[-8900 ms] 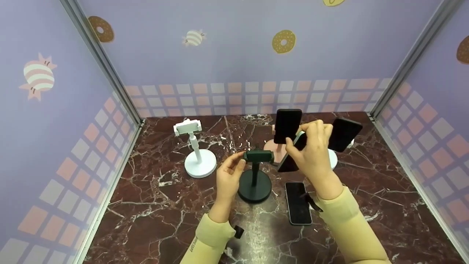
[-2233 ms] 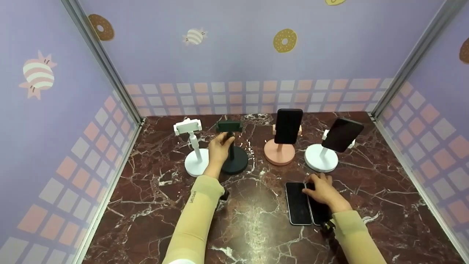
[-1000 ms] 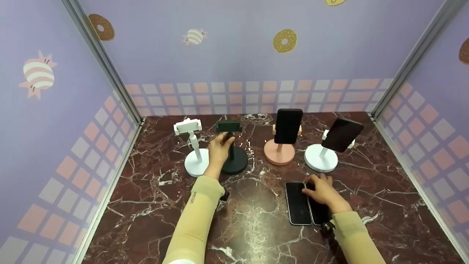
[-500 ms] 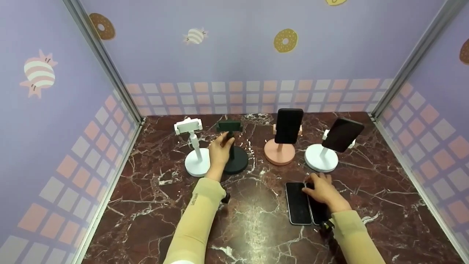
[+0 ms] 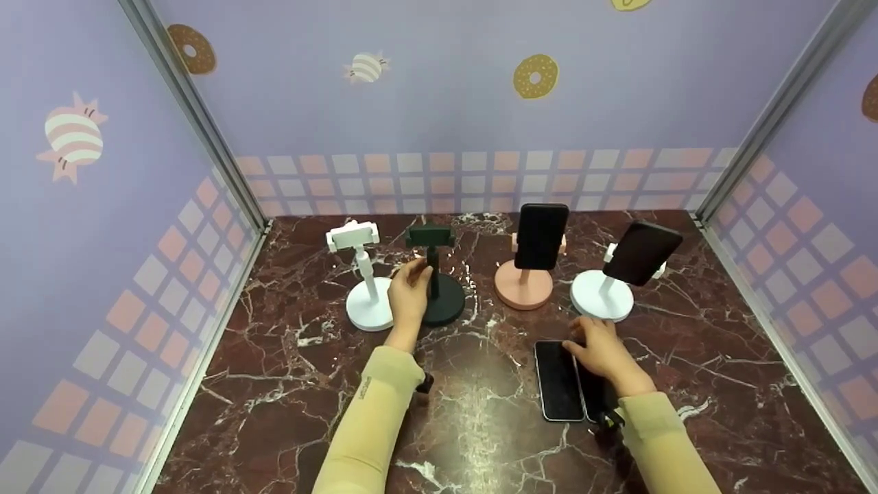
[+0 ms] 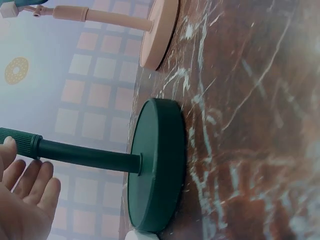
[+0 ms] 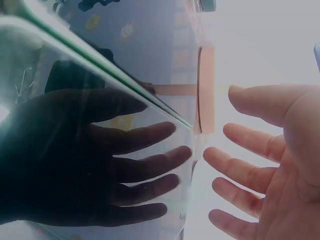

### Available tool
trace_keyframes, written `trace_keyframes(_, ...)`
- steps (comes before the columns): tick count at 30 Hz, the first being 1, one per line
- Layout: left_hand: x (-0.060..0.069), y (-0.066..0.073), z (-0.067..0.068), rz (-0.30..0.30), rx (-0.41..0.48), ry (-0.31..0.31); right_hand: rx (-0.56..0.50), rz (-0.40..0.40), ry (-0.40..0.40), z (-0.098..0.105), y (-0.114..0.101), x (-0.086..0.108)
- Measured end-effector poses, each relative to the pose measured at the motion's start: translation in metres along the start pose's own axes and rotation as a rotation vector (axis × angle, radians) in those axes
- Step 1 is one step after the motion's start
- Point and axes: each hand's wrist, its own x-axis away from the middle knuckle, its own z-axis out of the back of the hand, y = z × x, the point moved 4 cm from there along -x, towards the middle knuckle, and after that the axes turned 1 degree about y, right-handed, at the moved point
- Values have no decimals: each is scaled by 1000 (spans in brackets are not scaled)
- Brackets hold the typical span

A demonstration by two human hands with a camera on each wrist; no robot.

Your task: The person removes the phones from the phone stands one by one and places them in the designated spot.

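Note:
The dark green phone stand [image 5: 430, 237] stands upright with no phone in its clamp. My left hand [image 5: 409, 296] is beside its stem; in the left wrist view the thumb overlaps the ridged collar [image 6: 21, 143] and the other fingers are apart from the stem. Whether the thumb touches is unclear. My right hand [image 5: 603, 350] hovers at the top of a black phone [image 5: 595, 396] lying face up, partly hidden by hand and wrist. The right wrist view has the fingers spread, mirrored in the phone's glossy screen [image 7: 100, 175]. Another phone [image 5: 560, 384] lies alongside, on the left.
A white stand [image 5: 370, 305] without a phone is close to the left hand. A pink stand [image 5: 523, 287] and another white stand [image 5: 601, 296] each hold a black phone. Patterned walls enclose the marble tabletop [image 5: 288, 412] at the back and sides.
Earlier, the green stand was nearer and the right hand held a phone now lying on the table. The stand moved back and left. Just now the left fingers loosened and slid lower; the right hand lifted slightly.

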Motion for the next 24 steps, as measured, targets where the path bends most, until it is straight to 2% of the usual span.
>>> trace_keyframes(5,14,-2,0,42,111,97,-39,26,49,3,-6,-3)
trace_keyframes(9,27,4,-5,23,154,139,-118,18,101,7,-13,-8)
trace_keyframes(12,34,7,-16,14,166,94,-189,6,172,13,-20,-13)
trace_keyframes(14,36,7,-25,6,175,37,-232,-4,228,18,-27,-16)
trace_keyframes(18,40,19,-43,-24,188,-84,-325,-32,312,29,-40,-22)
trace_keyframes(24,38,40,-67,-69,218,-229,-433,-30,377,42,-57,-36)
